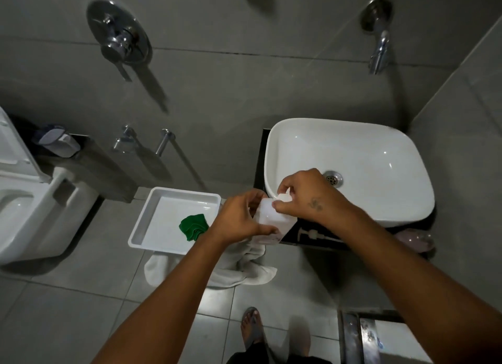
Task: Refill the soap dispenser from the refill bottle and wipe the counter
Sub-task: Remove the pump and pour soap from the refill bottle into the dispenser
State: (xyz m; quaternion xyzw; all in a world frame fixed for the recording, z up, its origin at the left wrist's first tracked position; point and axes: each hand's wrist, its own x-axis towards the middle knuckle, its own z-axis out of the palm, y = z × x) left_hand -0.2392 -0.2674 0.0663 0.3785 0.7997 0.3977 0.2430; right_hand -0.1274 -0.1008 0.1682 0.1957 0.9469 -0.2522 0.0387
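The left hand (pixel 241 217) wraps the white refill bottle (pixel 271 222) from its nine o'clock side, probably bracing it upright while the right hand (pixel 307 198) pinches the cap (pixel 285 198) at twelve o'clock to unscrew it. The pump head (pixel 312 234) lies on the dark counter (pixel 320 240) at the bottle's three o'clock, the green cloth (pixel 193 227) in the white tray (pixel 173 195) at nine.

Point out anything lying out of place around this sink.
The pump head lies loose on the dark counter, off its bottle. A white towel is crumpled on the floor under the tray.
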